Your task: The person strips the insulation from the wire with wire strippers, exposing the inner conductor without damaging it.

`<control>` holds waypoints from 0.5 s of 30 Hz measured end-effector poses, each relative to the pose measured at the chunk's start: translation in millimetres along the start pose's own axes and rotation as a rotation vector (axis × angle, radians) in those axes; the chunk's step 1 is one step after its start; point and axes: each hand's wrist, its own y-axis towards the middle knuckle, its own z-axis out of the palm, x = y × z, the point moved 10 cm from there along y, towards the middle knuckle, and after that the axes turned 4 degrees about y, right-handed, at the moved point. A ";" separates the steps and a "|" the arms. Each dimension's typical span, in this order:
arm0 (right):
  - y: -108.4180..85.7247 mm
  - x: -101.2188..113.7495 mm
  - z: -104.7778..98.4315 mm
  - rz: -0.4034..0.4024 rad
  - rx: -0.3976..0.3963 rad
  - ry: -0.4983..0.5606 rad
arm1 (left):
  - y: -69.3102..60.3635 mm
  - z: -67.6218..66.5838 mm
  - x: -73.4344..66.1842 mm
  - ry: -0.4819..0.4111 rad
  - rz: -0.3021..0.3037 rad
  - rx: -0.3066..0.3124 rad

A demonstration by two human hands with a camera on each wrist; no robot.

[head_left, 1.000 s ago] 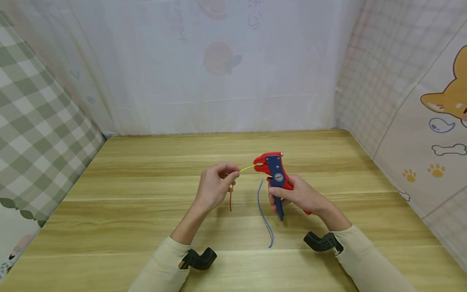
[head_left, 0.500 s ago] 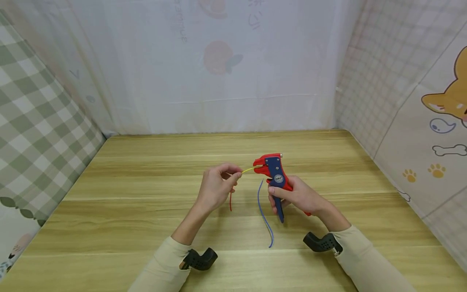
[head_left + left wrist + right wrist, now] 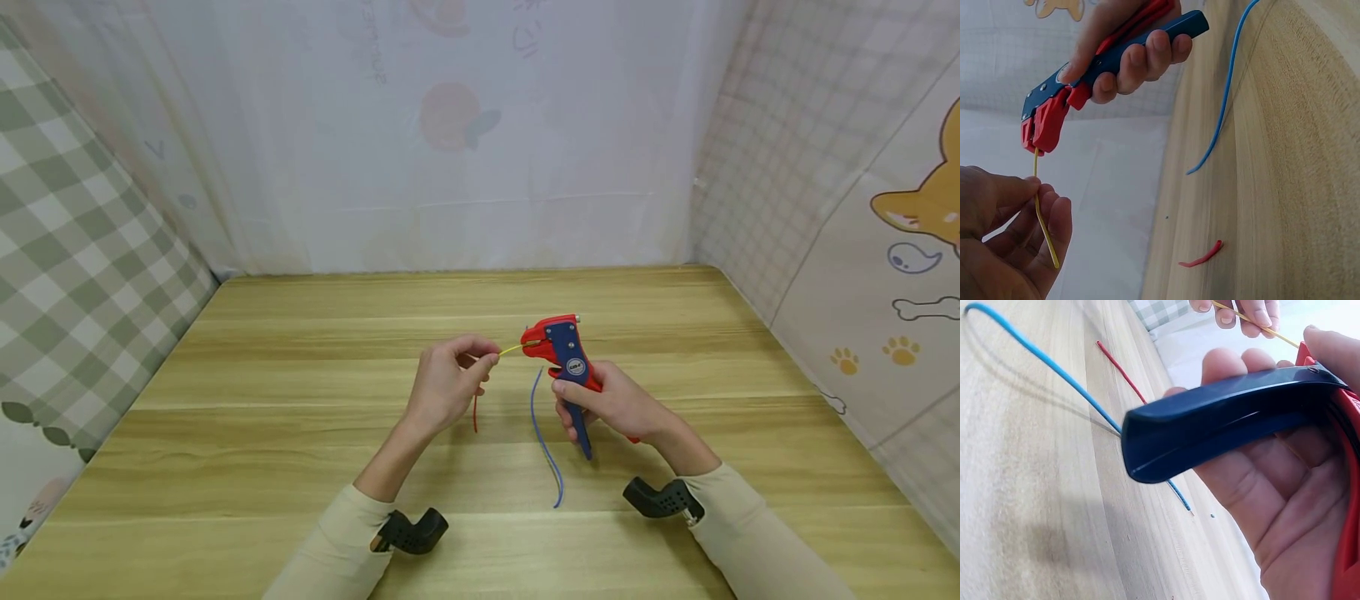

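Observation:
My right hand (image 3: 611, 400) grips a red and dark-blue wire stripper (image 3: 575, 367) by its handles, head up and nose to the left. In the left wrist view, fingers wrap round the dark-blue handle (image 3: 1175, 30). My left hand (image 3: 450, 379) pinches a yellow wire (image 3: 512, 349) between thumb and fingers. One end of that wire enters the stripper's red nose (image 3: 1036, 134); the other hangs past my fingers. On the table below lie a blue wire (image 3: 545, 446) and, partly hidden by my left hand in the head view, a red wire (image 3: 476, 417).
The wood-grain table (image 3: 300, 467) extends around both hands. A pale printed curtain (image 3: 337, 208) stands behind it, with patterned cloth at both sides. A tiny bluish speck (image 3: 1212, 515) lies near the blue wire's bare-looking tip.
My left hand has shifted slightly right toward the stripper, and less yellow wire shows between them. The stripper's dark-blue handle has swung a little to the right, closer to the red one.

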 end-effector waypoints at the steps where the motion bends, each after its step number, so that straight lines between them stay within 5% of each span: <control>1: 0.1 -0.2 -0.1 0.001 -0.003 0.001 | 0.0 -0.1 0.0 0.002 0.000 0.001; 15: 0.5 -3.1 1.7 0.022 -0.025 0.021 | 0.6 -8.6 -1.0 0.125 -0.010 0.025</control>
